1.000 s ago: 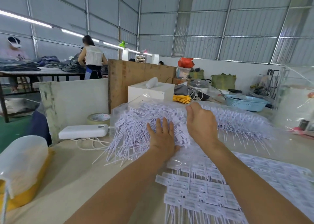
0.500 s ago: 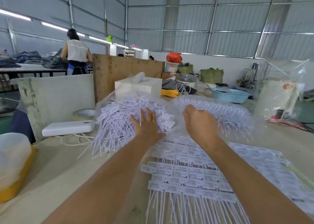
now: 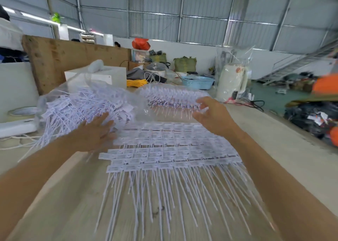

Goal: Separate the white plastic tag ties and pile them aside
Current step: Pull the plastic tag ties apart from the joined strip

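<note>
Far left, a loose heap of white plastic tag ties (image 3: pixel 78 109) sits under clear plastic wrap, and the left hand (image 3: pixel 95 133) lies on its near edge, fingers straight and spread, gripping nothing. Centre, flat joined sheets of white tag ties (image 3: pixel 170 149) lie on the pale wooden table (image 3: pixel 54 195). On the right, the right hand (image 3: pixel 213 115) has fingers loosely curled at a wrapped bundle of white ties (image 3: pixel 173 96); whether it actually pinches it, blur hides.

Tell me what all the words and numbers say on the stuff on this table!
None can be read.
Flat tag ties: grey print on each tag, too small and blurred.
White kettle: a red mark, too blurred.
Piled tag ties: too blurred.
</note>
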A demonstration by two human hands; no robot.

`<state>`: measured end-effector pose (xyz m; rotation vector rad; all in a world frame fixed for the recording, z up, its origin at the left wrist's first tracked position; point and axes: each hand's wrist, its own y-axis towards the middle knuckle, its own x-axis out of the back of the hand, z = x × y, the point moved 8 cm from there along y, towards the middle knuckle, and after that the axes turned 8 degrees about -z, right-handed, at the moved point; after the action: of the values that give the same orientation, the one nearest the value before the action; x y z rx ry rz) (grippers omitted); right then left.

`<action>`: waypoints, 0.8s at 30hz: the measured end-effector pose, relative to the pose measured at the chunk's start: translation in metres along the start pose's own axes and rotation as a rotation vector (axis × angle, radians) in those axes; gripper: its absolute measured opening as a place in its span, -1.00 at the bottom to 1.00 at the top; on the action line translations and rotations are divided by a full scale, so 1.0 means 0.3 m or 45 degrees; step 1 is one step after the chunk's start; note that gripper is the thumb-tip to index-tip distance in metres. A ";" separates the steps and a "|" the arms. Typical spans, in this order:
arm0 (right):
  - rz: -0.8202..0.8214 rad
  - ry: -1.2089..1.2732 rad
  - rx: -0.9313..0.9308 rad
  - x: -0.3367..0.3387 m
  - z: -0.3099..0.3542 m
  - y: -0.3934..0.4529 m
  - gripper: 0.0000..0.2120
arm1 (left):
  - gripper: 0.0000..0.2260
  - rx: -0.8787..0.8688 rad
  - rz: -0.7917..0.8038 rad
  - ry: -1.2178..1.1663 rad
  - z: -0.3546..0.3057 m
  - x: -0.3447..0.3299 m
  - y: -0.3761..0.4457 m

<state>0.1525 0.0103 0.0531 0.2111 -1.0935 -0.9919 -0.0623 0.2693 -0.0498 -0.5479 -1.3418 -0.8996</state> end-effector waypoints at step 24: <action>0.439 -0.253 -0.361 0.129 -0.466 -0.182 -0.74 | -0.84 -0.663 -0.194 -0.519 -0.851 0.240 -0.125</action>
<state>0.2396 -0.0934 -0.0222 -0.3032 -1.1084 -0.8547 0.0559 0.0296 -0.0318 -1.0862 -1.5277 -1.3261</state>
